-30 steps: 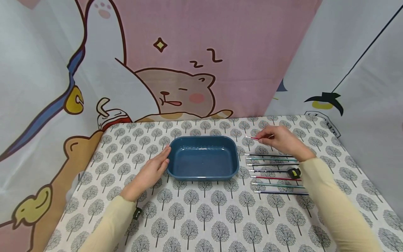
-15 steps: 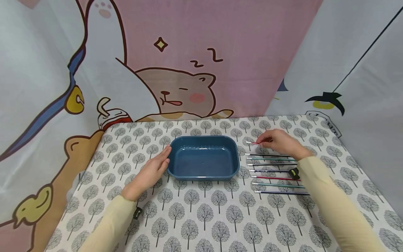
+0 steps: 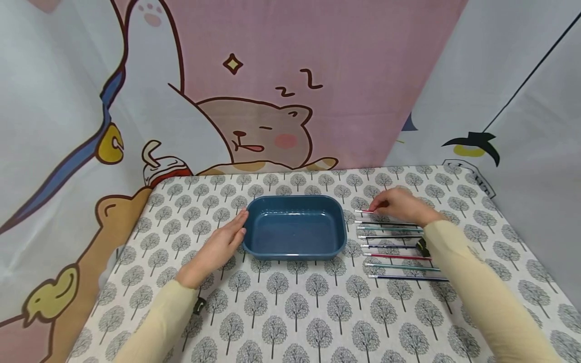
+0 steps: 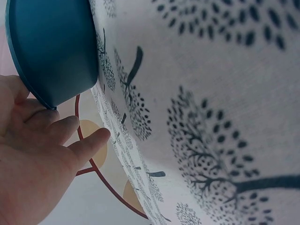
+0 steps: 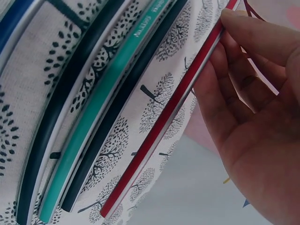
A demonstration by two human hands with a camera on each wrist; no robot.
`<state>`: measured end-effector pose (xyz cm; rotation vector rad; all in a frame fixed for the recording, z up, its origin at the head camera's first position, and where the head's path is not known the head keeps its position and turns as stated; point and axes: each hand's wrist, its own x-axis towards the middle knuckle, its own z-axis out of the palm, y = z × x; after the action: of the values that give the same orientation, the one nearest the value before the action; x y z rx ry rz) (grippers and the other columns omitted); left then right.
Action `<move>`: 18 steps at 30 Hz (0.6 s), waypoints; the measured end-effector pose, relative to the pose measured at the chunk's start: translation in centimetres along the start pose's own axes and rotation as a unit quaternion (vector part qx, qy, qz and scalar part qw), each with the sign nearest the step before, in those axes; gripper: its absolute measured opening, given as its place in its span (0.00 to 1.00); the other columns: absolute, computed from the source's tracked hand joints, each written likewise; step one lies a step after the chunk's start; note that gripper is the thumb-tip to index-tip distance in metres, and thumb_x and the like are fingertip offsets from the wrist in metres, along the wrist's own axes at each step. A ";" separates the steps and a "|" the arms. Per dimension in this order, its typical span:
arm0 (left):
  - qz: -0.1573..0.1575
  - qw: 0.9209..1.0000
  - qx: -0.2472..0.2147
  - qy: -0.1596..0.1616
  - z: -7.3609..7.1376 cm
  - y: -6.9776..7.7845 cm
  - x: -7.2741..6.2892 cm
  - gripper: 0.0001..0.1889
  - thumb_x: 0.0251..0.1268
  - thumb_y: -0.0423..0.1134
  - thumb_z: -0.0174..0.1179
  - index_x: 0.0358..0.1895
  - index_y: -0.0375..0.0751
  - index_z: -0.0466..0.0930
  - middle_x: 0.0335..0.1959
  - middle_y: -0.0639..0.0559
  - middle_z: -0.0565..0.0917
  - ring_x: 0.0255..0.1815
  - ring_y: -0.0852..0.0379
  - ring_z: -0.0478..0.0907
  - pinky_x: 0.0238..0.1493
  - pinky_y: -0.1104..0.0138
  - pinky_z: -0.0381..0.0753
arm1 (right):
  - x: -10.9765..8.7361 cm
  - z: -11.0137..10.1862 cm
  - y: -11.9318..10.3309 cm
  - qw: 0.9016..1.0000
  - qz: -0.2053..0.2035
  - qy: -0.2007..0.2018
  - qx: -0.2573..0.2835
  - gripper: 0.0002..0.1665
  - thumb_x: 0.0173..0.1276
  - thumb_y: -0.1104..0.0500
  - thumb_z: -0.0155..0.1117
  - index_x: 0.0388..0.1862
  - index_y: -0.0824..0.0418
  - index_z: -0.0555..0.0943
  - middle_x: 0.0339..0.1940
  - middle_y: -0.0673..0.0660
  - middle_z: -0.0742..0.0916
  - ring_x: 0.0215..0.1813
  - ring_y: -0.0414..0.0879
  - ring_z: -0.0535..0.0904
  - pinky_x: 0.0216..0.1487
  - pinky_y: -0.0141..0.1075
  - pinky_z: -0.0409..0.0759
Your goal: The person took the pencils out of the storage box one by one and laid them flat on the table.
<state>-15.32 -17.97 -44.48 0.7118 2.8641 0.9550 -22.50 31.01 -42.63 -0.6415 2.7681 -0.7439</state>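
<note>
My right hand [image 3: 399, 205] pinches a red pencil [image 5: 161, 119] between thumb and fingertips, at the far side of a row of pencils. In the head view only the pencil's pale end and a bit of red show. Whether it touches the cloth I cannot tell. My left hand [image 3: 220, 247] lies along the left side of a dark blue rectangular dish [image 3: 295, 256], fingers extended. Its fingertips touch the dish's rim in the left wrist view. Close to the held pencil lie a black pencil [image 5: 119, 112] and a teal pencil [image 5: 96, 110], roughly parallel.
Several more pencils lie side by side right of the dish, among them another red pencil [image 3: 395, 256] and a dark blue pencil [image 3: 404, 277] nearest me. Tree-patterned cloth [image 3: 290, 312] covers the table. Behind it hangs a printed curtain [image 3: 363, 75].
My right hand has come toward me with the red pencil, closer to the row and its black pencil. The left hand keeps its place at the dish.
</note>
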 end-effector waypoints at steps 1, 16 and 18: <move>0.001 1.000 0.000 0.000 0.0 0.0 0.0 0.28 0.85 0.36 0.48 0.81 0.32 0.56 0.83 0.43 0.52 0.81 0.38 0.55 0.79 0.45 0.57 | 0.1 0.0 0.0 1.000 -0.001 -0.003 -0.002 0.06 0.69 0.66 0.71 0.40 0.58 0.91 0.42 0.52 0.90 0.40 0.44 0.82 0.42 0.43 0.82; 0.008 1.000 0.005 0.001 0.0 -0.1 0.1 0.28 0.84 0.36 0.48 0.80 0.30 0.56 0.83 0.41 0.53 0.81 0.37 0.56 0.78 0.44 0.59 | 0.9 0.2 -0.2 0.998 0.007 -0.052 -0.016 0.05 0.69 0.64 0.72 0.41 0.57 0.90 0.37 0.47 0.90 0.37 0.42 0.81 0.44 0.43 0.82; 0.007 1.000 0.005 0.001 0.0 -0.1 0.1 0.28 0.84 0.35 0.48 0.80 0.30 0.57 0.83 0.41 0.53 0.81 0.37 0.56 0.78 0.44 0.58 | 1.0 0.2 -0.1 0.998 0.014 -0.053 -0.017 0.05 0.69 0.64 0.72 0.41 0.56 0.90 0.37 0.48 0.89 0.38 0.42 0.81 0.45 0.43 0.82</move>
<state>-15.42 -17.98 -44.50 0.7336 2.8726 0.9443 -23.24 30.36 -42.82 -0.6287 2.6930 -0.6387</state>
